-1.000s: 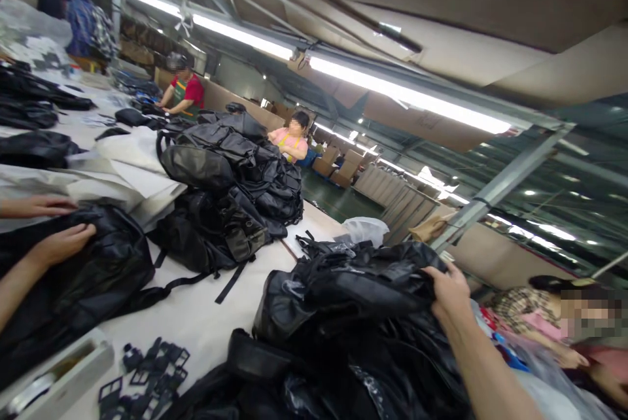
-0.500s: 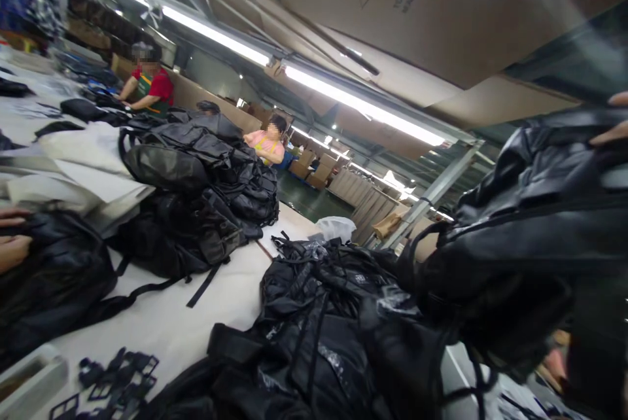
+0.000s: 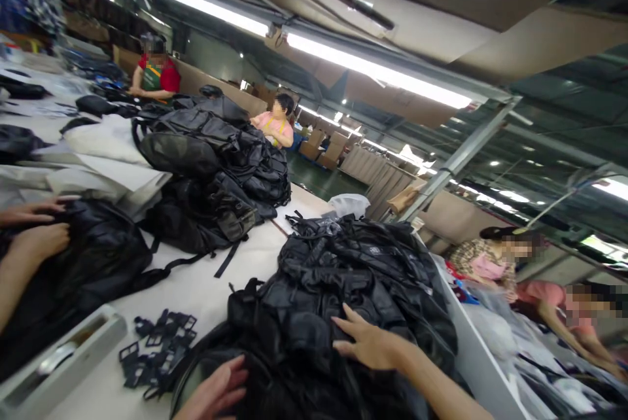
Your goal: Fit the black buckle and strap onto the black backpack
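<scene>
A heap of black bags [image 3: 353,276] lies on a pale surface [image 3: 196,289], directly in front of the camera wearer. The right hand [image 3: 367,341] rests flat on top of the heap, fingers spread and loose, gripping nothing. The left hand [image 3: 216,390] lies at the heap's near lower edge, fingers partly curled against the black fabric; whether its grip has closed on anything cannot be told.

Just left of the heap, a cluster of black plastic buckles [image 3: 157,348] lies loose on the surface. Beyond them, at the lower left corner, sits a long grey tray [image 3: 73,367]; its contents are too blurred to make out.

Further left, a co-worker's two hands [image 3: 36,227] press on another black bag [image 3: 93,256]. Behind it, a second pile of black bags [image 3: 220,158] rises mid-surface, beside sheets of white material [image 3: 103,158].

At the far end stand a person in red [image 3: 157,73] and a person in pink [image 3: 277,122]. To the right, beyond the surface's edge, two more people [image 3: 520,269] bend over work.
</scene>
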### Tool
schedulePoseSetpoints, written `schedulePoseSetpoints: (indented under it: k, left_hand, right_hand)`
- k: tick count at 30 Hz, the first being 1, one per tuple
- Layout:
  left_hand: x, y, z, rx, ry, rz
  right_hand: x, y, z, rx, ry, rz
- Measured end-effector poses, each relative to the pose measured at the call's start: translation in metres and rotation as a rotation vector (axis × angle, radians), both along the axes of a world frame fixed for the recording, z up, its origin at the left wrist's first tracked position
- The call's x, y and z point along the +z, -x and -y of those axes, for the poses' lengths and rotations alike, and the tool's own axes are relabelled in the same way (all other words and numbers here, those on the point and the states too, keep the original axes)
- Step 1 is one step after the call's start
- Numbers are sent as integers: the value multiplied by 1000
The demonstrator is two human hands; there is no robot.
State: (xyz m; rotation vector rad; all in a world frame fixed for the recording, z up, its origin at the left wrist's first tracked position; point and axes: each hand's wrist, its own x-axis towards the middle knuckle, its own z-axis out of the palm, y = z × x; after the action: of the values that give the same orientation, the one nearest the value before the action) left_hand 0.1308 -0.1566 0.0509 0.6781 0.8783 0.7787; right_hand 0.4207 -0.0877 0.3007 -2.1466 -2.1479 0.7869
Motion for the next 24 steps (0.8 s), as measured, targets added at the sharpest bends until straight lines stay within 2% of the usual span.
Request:
schedulePoseSetpoints:
  k: [2, 5, 7, 10, 13, 15, 18, 20, 24]
  left_hand:
    - [14, -2, 3, -10, 21, -16]
    - [41, -3, 9, -68, 14, -43]
    - [62, -6, 15, -101, 8, -56]
    - [91, -21, 22, -114, -32, -139]
    - [107, -48, 27, -108, -193, -247]
    - [109, -64, 27, -56, -316, -315]
    - [110, -72, 22, -19, -358, -353]
    - [115, -60, 15, -84, -370, -301]
    - [133, -18, 6, -263, -589, -312]
  right_hand:
    - [-39, -19, 31, 23, 44, 19]
    - [-76, -37, 68, 116, -26, 107]
    - [-87, -41, 86, 137, -114, 129]
    - [-91, -41, 101, 155, -175, 35]
    - [-92, -38, 106, 207, -267, -30]
    - [-90, -36, 104, 190, -323, -65]
    - [-73, -35, 94, 28, -362, -171]
    - [-49, -39, 87, -80, -397, -226]
    - [2, -45, 82, -204, -410, -386]
